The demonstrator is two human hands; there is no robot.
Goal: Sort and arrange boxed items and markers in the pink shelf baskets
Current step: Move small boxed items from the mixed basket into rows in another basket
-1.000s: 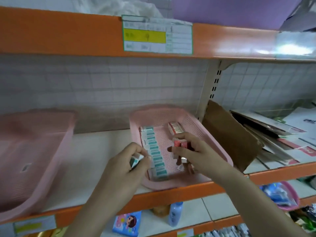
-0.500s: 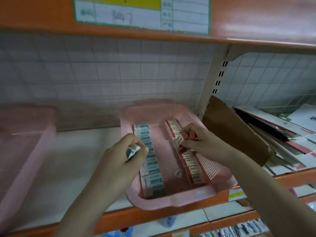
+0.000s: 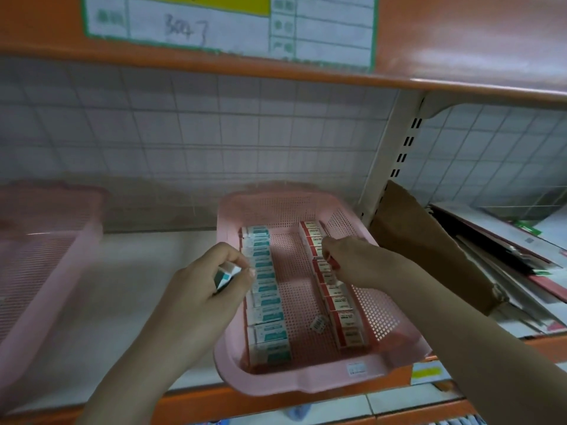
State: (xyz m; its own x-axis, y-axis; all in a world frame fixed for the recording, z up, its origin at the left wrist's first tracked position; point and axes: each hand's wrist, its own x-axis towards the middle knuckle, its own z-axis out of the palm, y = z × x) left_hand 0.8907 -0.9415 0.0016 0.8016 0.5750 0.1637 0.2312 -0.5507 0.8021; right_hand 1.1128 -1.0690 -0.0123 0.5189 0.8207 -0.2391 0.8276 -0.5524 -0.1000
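Pink basket (image 3: 306, 384) with teal and red box rows, left hand (image 3: 211, 289) gripping teal box (image 3: 226, 273), right hand (image 3: 352, 259) pinching red box (image 3: 333, 262)

shelf label (image 3: 228, 27), handwritten digits, hard to read

The basket (image 3: 306, 381) is set on the shelf (image 3: 122, 302). Inside it, one row of boxes (image 3: 267, 302) is placed along its left wall and a second row (image 3: 340, 305) along its right wall. A second basket (image 3: 46, 256) is located left of it, cardboard (image 3: 429, 240) right of it.
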